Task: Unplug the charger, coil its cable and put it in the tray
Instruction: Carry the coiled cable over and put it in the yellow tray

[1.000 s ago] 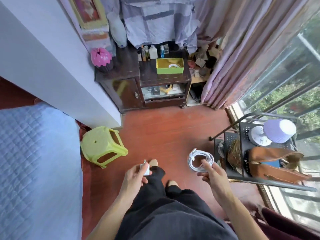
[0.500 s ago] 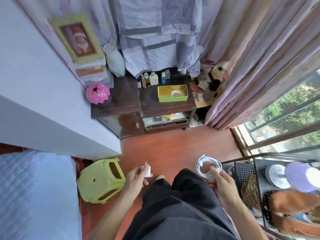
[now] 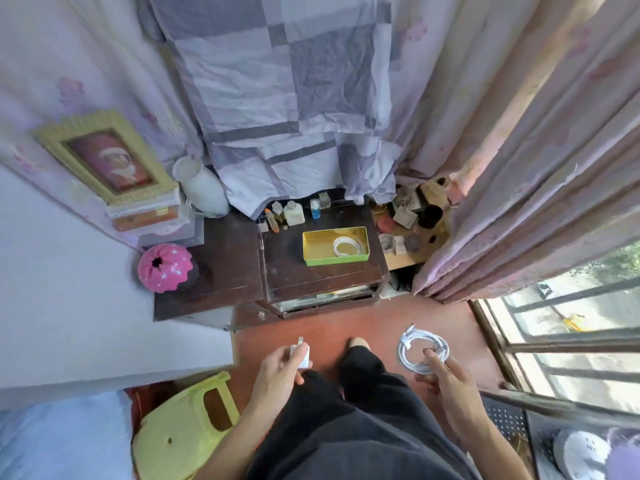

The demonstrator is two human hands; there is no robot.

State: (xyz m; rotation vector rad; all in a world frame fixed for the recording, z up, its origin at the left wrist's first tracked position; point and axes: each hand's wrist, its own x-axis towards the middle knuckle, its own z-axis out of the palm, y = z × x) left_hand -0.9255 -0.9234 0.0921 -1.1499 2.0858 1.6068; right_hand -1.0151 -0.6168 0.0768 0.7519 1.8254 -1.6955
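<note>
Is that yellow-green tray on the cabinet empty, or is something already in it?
Not empty. The tray already holds one coiled white cable, lying toward its right end; the rest of its floor looks bare.

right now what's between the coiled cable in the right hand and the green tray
In the head view, bare red floor and the dark cabinet's front edge lie between the coiled cable held by the right hand and the green tray.

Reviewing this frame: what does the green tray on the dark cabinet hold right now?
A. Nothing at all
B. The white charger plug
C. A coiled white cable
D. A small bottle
C: a coiled white cable lies inside the green tray, while the charger plug is held in the left hand and another coiled cable in the right hand.
</note>
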